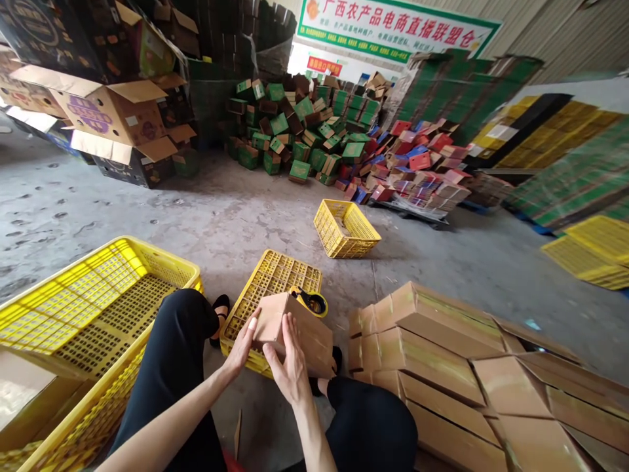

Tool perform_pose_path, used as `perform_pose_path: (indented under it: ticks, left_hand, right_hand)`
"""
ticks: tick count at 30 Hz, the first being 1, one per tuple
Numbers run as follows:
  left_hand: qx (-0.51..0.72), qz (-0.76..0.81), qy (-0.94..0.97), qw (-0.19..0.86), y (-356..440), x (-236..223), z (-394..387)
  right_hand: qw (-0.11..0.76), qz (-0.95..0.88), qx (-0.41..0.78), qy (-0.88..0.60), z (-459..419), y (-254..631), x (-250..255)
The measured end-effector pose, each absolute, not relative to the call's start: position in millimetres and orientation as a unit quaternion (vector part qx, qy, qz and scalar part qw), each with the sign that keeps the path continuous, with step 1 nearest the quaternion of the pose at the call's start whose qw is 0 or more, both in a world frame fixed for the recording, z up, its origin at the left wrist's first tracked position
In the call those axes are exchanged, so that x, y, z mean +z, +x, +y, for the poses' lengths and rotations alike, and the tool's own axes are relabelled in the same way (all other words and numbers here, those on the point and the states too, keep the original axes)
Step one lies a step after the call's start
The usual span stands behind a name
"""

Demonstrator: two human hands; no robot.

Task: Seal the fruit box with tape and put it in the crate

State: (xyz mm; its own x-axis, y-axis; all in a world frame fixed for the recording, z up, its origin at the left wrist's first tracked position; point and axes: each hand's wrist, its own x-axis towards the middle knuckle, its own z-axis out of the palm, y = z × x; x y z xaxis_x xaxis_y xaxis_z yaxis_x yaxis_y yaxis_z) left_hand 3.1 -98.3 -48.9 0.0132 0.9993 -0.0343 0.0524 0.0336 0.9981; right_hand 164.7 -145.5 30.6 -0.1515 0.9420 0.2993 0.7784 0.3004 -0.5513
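Observation:
A small brown cardboard box [299,334] rests on an overturned yellow crate [275,278] between my knees. My left hand [242,344] presses its left side, fingers stretched along the flap. My right hand [289,364] lies against the near face of the box, fingers together and pressed on the cardboard. A yellow tape dispenser [310,301] sits on the crate just behind the box.
A large yellow crate [98,295] stands at my left. Folded brown boxes [442,354] are stacked at my right. Another yellow crate [345,227] lies on the concrete floor ahead. Piles of green, red and brown cartons [314,124] fill the back.

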Motion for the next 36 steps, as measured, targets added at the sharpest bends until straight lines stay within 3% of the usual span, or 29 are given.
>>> perform_pose_path:
  ticks: [4, 10, 15, 23, 36]
  left_hand:
    - [0.438, 0.566, 0.450, 0.535, -9.7, -76.3, -84.0]
    - [0.425, 0.520, 0.411, 0.617, -33.1, -72.7, -68.9]
    - [0.408, 0.520, 0.558, 0.502, -33.7, -58.7, -69.6]
    - [0.227, 0.451, 0.783, 0.365, -21.7, -64.4, -60.9]
    - [0.208, 0.452, 0.857, 0.130, -28.1, -90.2, -67.2]
  right_hand:
    - [0.283, -0.770, 0.148, -0.552, -137.5, 141.0, -10.5]
    - [0.204, -0.770, 0.173, -0.580, -113.5, 113.7, -46.5]
    - [0.184, -0.791, 0.121, -0.570, -106.1, 117.9, -71.8]
    - [0.117, -0.785, 0.099, -0.600, -114.8, 128.7, -63.5]
    - [-0.004, -0.645, 0.131, -0.753, -162.7, 211.9, -36.6]
